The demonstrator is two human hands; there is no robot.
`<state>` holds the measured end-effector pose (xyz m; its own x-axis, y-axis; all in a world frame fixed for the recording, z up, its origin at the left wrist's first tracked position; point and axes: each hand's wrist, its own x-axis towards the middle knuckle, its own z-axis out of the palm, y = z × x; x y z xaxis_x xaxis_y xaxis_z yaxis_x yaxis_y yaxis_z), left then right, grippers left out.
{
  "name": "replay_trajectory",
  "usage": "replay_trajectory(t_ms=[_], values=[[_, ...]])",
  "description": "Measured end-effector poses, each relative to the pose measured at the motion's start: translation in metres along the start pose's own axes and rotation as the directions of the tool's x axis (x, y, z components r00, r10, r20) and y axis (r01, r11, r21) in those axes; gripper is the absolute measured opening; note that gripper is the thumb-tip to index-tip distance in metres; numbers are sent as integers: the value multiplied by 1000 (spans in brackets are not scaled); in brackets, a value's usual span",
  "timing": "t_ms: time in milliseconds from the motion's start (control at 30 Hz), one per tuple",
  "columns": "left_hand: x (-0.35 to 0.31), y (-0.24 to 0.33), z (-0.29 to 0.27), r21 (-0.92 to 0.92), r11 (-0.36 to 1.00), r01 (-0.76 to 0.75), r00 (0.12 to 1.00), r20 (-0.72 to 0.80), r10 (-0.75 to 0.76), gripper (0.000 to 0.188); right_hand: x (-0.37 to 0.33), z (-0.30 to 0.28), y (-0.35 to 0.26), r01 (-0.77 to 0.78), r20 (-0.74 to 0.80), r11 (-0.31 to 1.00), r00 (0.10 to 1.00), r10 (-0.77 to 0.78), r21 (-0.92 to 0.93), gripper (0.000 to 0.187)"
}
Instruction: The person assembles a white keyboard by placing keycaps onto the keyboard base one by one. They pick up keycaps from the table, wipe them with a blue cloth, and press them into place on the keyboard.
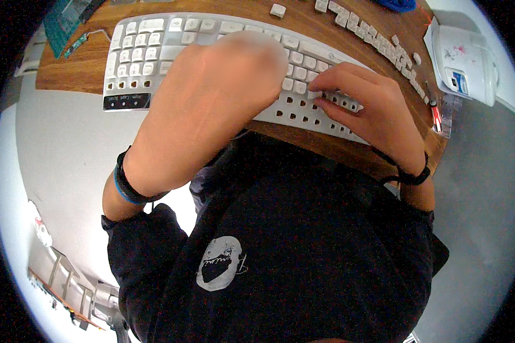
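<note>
A white full-size keyboard (297, 110) lies on the wooden desk with its number pad at my left. White keycaps cover much of it, while bare switches (316, 122) show along the rows nearest me. My right hand (372, 100) is over the right part, thumb and fingertip closed on a white keycap (313, 95) at the edge of the bare switches. Over the middle of the keyboard, my left hand (234, 74) has its back turned up; its fingers are hidden and a blur covers the knuckles.
Loose keycaps (377, 41) stand in rows along the far right of the desk (68, 77), and a single keycap (278, 10) lies beyond the keyboard. A red-handled tool (436, 117) rests at the right edge beside a white plastic container (466, 63). A green mat (63, 28) is far left.
</note>
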<state>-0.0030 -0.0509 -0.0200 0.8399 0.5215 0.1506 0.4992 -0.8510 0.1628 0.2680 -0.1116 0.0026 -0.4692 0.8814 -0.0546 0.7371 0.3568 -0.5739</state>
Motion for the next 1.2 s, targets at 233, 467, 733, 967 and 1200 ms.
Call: replay_trajectory(t_ms=[233, 467, 733, 967, 1200], values=[[1, -2, 0, 12, 999, 35, 998, 46, -35, 38, -3, 6, -1, 89, -80, 987, 992, -101, -137, 18], [1, -2, 1, 38, 998, 52, 994, 97, -55, 37, -5, 6, 2, 49, -45, 995, 998, -53, -92, 21], [3, -2, 0, 44, 999, 16, 996, 92, -20, 39, -3, 0, 3, 30, -46, 990, 998, -37, -141, 21], [2, -2, 4, 2, 1000, 11, 999, 41, -11, 39, -2, -1, 5, 27, -38, 996, 999, -30, -88, 22], [3, 1, 3, 56, 998, 20, 997, 68, -23, 39, -2, -3, -5, 47, 75, 969, 997, -30, -241, 17]])
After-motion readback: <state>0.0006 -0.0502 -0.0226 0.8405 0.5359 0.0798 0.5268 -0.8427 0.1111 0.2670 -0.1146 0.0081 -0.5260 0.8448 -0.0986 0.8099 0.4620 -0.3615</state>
